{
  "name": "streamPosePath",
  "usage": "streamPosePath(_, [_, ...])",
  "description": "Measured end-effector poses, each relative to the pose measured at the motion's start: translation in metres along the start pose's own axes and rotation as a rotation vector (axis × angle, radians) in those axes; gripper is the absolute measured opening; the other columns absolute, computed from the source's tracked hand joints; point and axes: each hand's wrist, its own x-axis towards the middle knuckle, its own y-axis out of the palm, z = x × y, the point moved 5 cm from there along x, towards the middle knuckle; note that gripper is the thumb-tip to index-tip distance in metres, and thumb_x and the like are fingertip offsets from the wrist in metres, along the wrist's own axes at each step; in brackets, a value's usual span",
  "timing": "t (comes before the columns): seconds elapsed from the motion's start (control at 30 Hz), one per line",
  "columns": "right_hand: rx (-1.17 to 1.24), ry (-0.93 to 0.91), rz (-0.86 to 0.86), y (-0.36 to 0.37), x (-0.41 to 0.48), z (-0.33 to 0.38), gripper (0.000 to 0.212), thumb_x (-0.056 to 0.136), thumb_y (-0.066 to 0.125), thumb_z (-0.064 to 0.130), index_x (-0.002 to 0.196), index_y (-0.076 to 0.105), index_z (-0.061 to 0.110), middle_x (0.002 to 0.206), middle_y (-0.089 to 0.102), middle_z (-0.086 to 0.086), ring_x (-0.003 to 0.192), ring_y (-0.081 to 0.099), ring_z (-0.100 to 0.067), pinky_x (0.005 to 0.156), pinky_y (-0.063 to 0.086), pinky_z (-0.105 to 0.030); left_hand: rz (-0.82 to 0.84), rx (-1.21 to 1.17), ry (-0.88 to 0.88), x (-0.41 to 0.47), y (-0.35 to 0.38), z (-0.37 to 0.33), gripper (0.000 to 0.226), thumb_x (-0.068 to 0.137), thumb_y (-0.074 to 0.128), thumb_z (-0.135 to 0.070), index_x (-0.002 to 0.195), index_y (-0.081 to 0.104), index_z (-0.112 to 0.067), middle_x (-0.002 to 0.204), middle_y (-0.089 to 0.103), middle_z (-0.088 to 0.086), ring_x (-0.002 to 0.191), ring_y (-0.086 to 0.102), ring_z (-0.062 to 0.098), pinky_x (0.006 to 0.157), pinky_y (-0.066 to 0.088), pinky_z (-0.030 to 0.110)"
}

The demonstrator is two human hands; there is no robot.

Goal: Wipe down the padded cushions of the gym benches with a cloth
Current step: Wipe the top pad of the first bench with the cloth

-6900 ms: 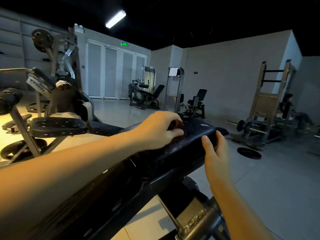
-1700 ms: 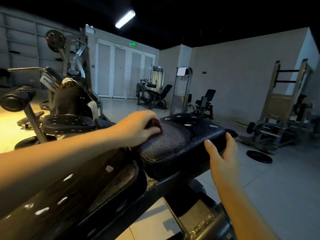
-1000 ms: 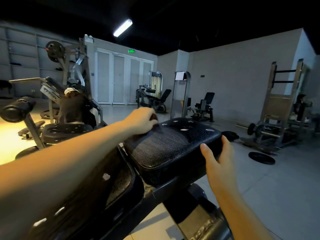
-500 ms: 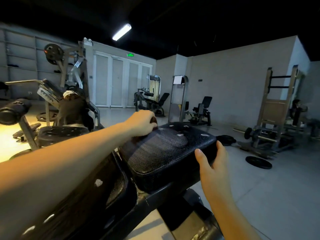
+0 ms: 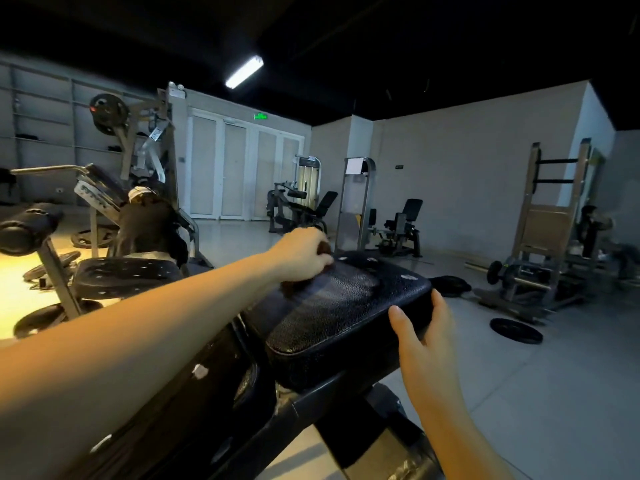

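Left hand [image 5: 303, 254] curls its fingers round one dark brown cloth [image 5: 325, 248], bunched under the palm and pressed onto the far left part of the black pebbled padded seat cushion [image 5: 346, 306]; the hand hides most of the cloth, and what shows below the knuckles is blurred. On the cushion's right edge the right hand [image 5: 427, 327] grips, thumb laid on top, fingers wrapped over the side

This bench has two pads: the seat cushion under both hands, and a glossy black back pad [image 5: 207, 393] nearer than the left hand, largely covered by the left forearm. A narrow gap parts the two. Below the right hand runs the bench's dark metal frame [image 5: 346, 410]

Left of the left hand stands one more black padded seat with pale spots [image 5: 121, 277], and further left one black foam roller [image 5: 24, 230] on a slanted post. Behind them rises a grey plate-loaded machine carrying one black disc [image 5: 107, 114] up high; a white label [image 5: 93, 195] on its arm bears writing too small to read

Beyond the left hand stand two weight-stack machines [image 5: 301, 199] [image 5: 398, 220] with black seats. A green sign [image 5: 261, 116] glows above the white doors, its letters unreadable, under one lit tube lamp [image 5: 244, 71]

Right of the right hand two black weight plates [image 5: 516, 330] [image 5: 450, 285] lie flat on the grey floor, and beyond them stands one tan upright rack [image 5: 550, 209]
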Motion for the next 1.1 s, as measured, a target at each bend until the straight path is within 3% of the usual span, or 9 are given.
streamPosePath(0.1, [0.003,0.013,-0.001,0.000,0.000,-0.003,0.072,0.097,0.061,0.039,0.158,0.027,0.025,0.152,0.038,0.009,0.127,0.043,-0.003,0.096,0.038,-0.023,0.084,-0.091,0.189,-0.013,0.011,-0.042,0.017,0.098,0.066,-0.032,0.107,0.069,-0.018,0.101,0.069,-0.003,0.091,0.064,0.015,0.081,0.053,0.030])
streamPosePath(0.23, [0.014,0.030,0.009,0.000,0.001,-0.006,0.071,0.099,0.061,0.035,0.159,0.025,0.024,0.152,0.036,0.011,0.117,0.043,0.004,0.086,0.036,-0.011,0.038,0.145,0.026,0.002,0.000,0.004,0.024,0.098,0.063,-0.033,0.107,0.066,-0.011,0.104,0.069,0.008,0.096,0.065,0.029,0.085,0.055,0.043])
streamPosePath(0.33, [0.007,0.024,-0.004,0.000,0.001,-0.004,0.073,0.099,0.061,0.035,0.160,0.023,0.023,0.157,0.034,0.007,0.130,0.040,-0.003,0.102,0.037,-0.023,0.043,0.123,-0.054,0.006,-0.005,0.017,0.025,0.097,0.065,-0.032,0.108,0.068,-0.010,0.105,0.070,0.010,0.097,0.066,0.030,0.086,0.056,0.044])
streamPosePath(0.47, [0.023,0.034,0.011,0.002,0.000,-0.003,0.072,0.100,0.060,0.034,0.160,0.022,0.023,0.150,0.035,0.011,0.120,0.040,0.001,0.087,0.037,-0.010,0.104,-0.143,0.172,-0.027,0.003,-0.035,0.012,0.098,0.067,-0.031,0.103,0.070,-0.021,0.098,0.070,-0.007,0.090,0.066,0.009,0.081,0.053,0.026])
streamPosePath(0.53, [0.022,0.035,0.005,0.001,0.000,-0.004,0.071,0.099,0.060,0.035,0.159,0.023,0.025,0.147,0.037,0.012,0.121,0.041,0.000,0.094,0.039,-0.015,0.110,-0.114,0.233,-0.033,0.010,-0.039,0.011,0.098,0.066,-0.031,0.105,0.069,-0.023,0.099,0.069,-0.009,0.090,0.064,0.007,0.079,0.052,0.022])
streamPosePath(0.73, [-0.035,0.003,-0.009,0.001,-0.001,-0.001,0.072,0.099,0.060,0.037,0.160,0.024,0.024,0.154,0.037,0.009,0.128,0.037,0.001,0.102,0.033,-0.020,-0.043,0.019,-0.145,0.008,0.003,0.032,0.020,0.098,0.062,-0.028,0.104,0.067,-0.009,0.102,0.070,0.012,0.094,0.065,0.031,0.080,0.054,0.042])
streamPosePath(0.87, [-0.054,0.006,-0.022,-0.002,0.001,-0.001,0.075,0.098,0.060,0.041,0.161,0.021,0.023,0.159,0.033,0.007,0.141,0.035,-0.008,0.114,0.032,-0.032,-0.037,-0.158,0.114,-0.027,0.007,-0.031,0.017,0.096,0.068,-0.031,0.105,0.070,-0.017,0.103,0.071,0.000,0.096,0.065,0.020,0.085,0.051,0.035])
streamPosePath(0.97, [-0.025,0.024,-0.001,-0.001,0.002,-0.002,0.072,0.100,0.060,0.038,0.160,0.022,0.025,0.149,0.035,0.012,0.128,0.038,-0.002,0.102,0.034,-0.025,0.000,-0.173,0.342,-0.066,0.010,-0.061,0.011,0.097,0.067,-0.030,0.104,0.068,-0.023,0.101,0.068,-0.008,0.093,0.062,0.011,0.082,0.049,0.026])
streamPosePath(1.1, [-0.031,0.027,0.002,0.001,0.000,-0.005,0.072,0.100,0.059,0.039,0.160,0.021,0.026,0.155,0.033,0.011,0.128,0.036,0.000,0.105,0.032,-0.025,-0.055,0.026,0.105,-0.034,0.001,0.004,0.013,0.098,0.064,-0.032,0.103,0.066,-0.020,0.102,0.066,-0.005,0.098,0.063,0.022,0.084,0.048,0.034])
